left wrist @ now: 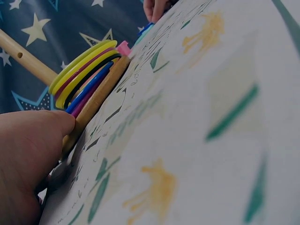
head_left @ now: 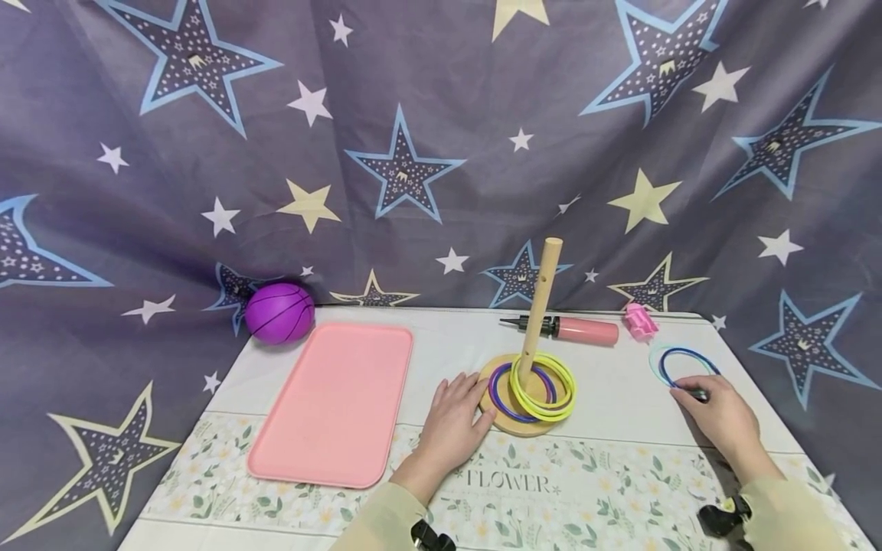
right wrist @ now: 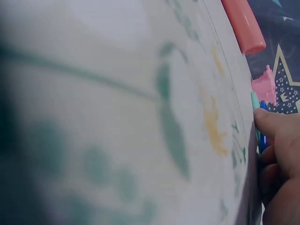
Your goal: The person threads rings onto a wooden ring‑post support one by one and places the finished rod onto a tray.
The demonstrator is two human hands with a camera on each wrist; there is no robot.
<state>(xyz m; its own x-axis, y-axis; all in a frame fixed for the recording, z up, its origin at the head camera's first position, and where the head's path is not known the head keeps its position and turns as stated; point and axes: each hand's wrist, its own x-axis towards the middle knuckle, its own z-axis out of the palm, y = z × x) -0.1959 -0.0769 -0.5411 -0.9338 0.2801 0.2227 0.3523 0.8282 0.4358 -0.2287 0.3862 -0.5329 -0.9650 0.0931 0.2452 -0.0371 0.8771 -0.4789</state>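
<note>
In the head view a wooden base carries an upright wooden peg. Yellow, blue and purple rings lie around the foot of the peg, stacked in the left wrist view. My left hand rests flat by the base, its fingers and thumb touching the left edge. On the right, my right hand pinches a dark blue ring at its near side. A light teal ring lies partly under the blue one. My fingers hide the near part of these rings.
A pink tray lies to the left, with a purple ball behind it. Beyond the peg are a pink and black hand pump and a small pink plastic piece. A star-patterned cloth hangs behind the table.
</note>
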